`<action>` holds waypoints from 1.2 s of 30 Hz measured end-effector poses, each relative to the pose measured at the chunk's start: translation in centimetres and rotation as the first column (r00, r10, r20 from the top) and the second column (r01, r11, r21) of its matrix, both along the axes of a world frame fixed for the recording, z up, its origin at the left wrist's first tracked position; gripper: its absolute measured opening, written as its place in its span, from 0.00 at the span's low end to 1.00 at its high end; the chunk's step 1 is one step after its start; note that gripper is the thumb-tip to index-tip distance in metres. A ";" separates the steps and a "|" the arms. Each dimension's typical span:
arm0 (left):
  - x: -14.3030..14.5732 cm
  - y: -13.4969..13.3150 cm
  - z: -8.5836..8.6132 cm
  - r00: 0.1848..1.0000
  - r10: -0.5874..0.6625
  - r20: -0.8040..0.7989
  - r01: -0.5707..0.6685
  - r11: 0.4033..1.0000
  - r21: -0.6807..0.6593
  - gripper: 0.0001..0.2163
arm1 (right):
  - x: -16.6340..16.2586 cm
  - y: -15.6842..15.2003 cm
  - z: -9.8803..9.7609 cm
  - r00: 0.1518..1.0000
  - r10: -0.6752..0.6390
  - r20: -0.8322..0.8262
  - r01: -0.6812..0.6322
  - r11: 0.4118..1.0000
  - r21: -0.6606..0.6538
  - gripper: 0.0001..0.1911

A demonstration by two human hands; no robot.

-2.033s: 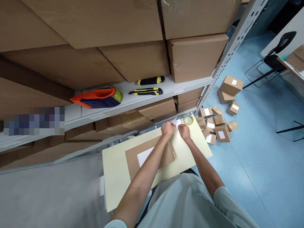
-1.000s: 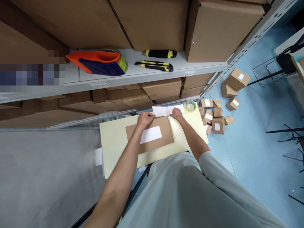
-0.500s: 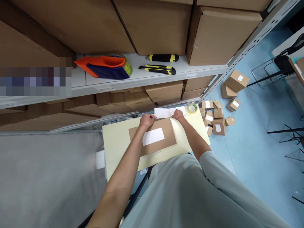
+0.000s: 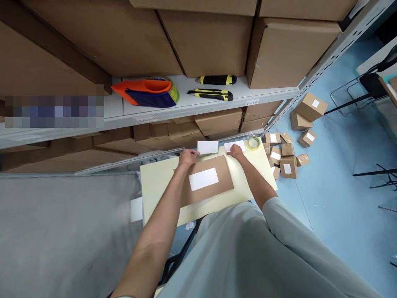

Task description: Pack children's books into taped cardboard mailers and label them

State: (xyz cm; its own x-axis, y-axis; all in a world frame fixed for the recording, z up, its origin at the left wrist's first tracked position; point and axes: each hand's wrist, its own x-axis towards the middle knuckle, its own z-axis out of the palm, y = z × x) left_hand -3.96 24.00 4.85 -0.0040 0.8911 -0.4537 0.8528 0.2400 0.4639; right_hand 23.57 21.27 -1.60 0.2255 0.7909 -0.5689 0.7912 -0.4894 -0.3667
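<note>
My left hand (image 4: 187,157) pinches the lower left corner of a white paper label (image 4: 207,147), raised over the far edge of the table. To its right, my right hand (image 4: 236,151) has its fingers closed at the near edge of a second white paper label (image 4: 238,144); its fingertips are partly hidden. A gap separates the two labels. Between my forearms a flat brown cardboard box (image 4: 207,197) lies on the cream tabletop (image 4: 156,180), bearing a white label (image 4: 204,179) on top. A roll of yellowish tape (image 4: 253,143) lies just right of my right hand.
Above the table, a shelf (image 4: 186,92) holds large cartons (image 4: 297,54), two yellow-black utility knives (image 4: 214,94) and an orange-and-blue tape dispenser (image 4: 151,93). Several small cartons (image 4: 288,166) are piled on the blue floor to the right. Chairs (image 4: 369,85) stand farther right.
The two white labels, which met or overlapped before, are now apart. My left hand has drawn the left one away from the right one. The view has shifted slightly.
</note>
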 end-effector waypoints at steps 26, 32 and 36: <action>-3.0 -24.3 16.8 0.653 0.003 0.757 -0.268 0.936 0.227 0.19 | -1.6 -10.5 12.1 0.925 0.102 -0.365 0.022 0.947 0.321 0.30; -1.9 -26.4 15.6 0.618 -0.007 0.786 -0.169 0.975 0.142 0.20 | -3.0 -20.1 17.3 0.407 -0.053 -0.912 0.215 0.976 0.039 0.30; -1.9 -26.2 16.4 0.651 -0.019 0.759 -0.119 0.985 0.128 0.18 | -3.1 -23.0 19.6 0.368 -0.122 -0.922 0.385 0.923 0.031 0.26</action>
